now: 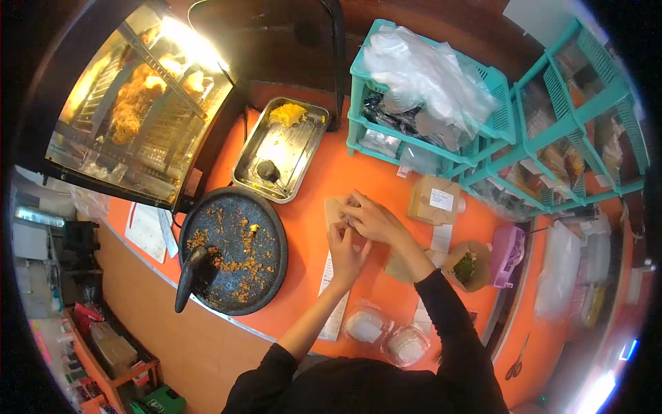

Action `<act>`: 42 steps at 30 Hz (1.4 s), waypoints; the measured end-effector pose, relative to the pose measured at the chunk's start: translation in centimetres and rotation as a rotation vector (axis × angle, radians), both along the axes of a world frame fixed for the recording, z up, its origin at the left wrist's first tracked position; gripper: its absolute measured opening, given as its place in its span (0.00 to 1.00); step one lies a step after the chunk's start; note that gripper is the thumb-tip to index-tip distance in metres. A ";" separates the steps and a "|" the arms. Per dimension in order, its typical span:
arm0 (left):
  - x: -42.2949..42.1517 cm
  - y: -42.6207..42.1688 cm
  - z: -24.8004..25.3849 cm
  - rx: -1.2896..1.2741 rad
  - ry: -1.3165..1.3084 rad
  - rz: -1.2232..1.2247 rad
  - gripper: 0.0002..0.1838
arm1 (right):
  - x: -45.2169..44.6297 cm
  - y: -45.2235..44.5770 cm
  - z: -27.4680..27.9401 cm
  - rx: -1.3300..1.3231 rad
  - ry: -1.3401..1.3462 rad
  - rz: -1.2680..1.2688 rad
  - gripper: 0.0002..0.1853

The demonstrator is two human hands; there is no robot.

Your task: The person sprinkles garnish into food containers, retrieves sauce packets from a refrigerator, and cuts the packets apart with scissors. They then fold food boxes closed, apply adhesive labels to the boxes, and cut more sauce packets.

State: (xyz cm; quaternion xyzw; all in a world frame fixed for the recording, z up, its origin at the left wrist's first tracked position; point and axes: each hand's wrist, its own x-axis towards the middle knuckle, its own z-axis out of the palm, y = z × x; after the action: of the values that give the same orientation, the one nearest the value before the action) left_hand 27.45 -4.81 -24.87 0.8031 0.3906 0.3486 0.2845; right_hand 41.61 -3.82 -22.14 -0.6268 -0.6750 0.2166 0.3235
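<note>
My left hand (pixel 348 255) and my right hand (pixel 376 219) meet above the middle of the orange counter. Bent fingers of both are closed at a brown card piece (pixel 334 208), which shows to their left; the rest of it is covered by the hands. Below them a long printed paper strip (pixel 327 276) lies on the counter. Another brown card piece (pixel 398 266) rests beside my right wrist. Close to my forearms sit two clear plastic tubs with white contents, one tub (pixel 366 325) left of the other tub (pixel 405 345).
Left stands a stone mortar (pixel 233 252) with orange-brown paste and a pestle (pixel 189 279). Behind are a metal tray (pixel 281 148) and a lit glass cabinet (pixel 138 103). Teal baskets (pixel 431 90), brown boxes (pixel 433 200), a paper bag (pixel 469 265) of greens and scissors (pixel 517 359) occupy the right.
</note>
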 end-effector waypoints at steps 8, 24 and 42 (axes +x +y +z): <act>-1.8 1.9 -0.6 0.119 0.142 0.081 0.16 | 2.3 2.9 0.5 -0.168 -0.388 -0.011 0.08; 5.5 6.8 0.2 -0.413 -0.119 0.002 0.05 | 2.2 0.9 -3.4 -0.116 0.161 -0.653 0.09; 6.0 5.5 -0.6 0.097 0.122 -0.029 0.07 | 4.6 1.8 -3.5 -0.326 0.269 -0.552 0.10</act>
State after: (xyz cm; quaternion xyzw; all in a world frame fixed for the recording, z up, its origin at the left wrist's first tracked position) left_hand 33.44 0.70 -25.46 0.8413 0.3781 0.3134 0.2259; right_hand 46.23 -1.98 -25.64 -0.7950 -0.3879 0.3066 0.3515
